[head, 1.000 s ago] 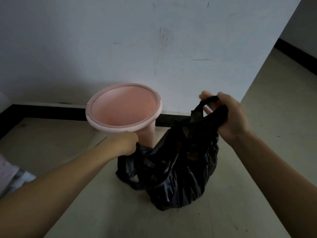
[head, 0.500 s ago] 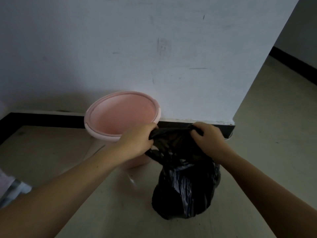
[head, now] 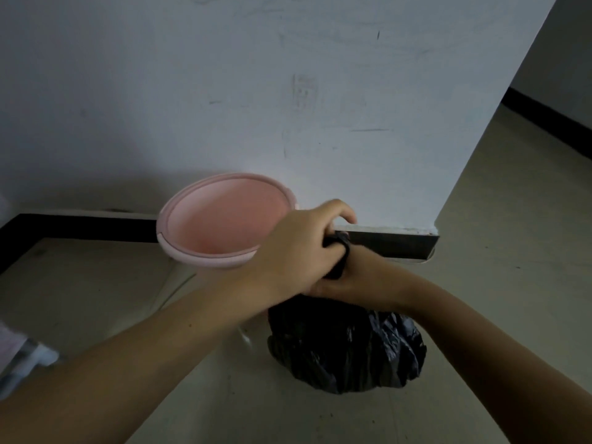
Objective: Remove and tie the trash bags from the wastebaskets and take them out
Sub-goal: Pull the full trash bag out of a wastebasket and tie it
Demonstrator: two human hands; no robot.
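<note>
A full black trash bag (head: 347, 350) stands on the floor to the right of a pink wastebasket (head: 205, 256), which has no liner in it. Both hands meet at the bag's gathered top. My left hand (head: 298, 248) lies over the neck with its fingers curled around a black strip of the bag. Just below and to the right, my right hand (head: 355, 282) grips the neck too. The hands cover most of the bag's top, so any knot is hidden.
A white wall with a black baseboard (head: 80, 229) runs behind the wastebasket and ends at a corner (head: 435, 232) on the right, where pale floor (head: 512, 251) opens out. Something pale and blurred lies at the left edge (head: 19, 357).
The hands were apart, each holding a side of the bag's mouth. They have come together over the gathered neck, the left hand crossing above the right. The bag now stands more upright.
</note>
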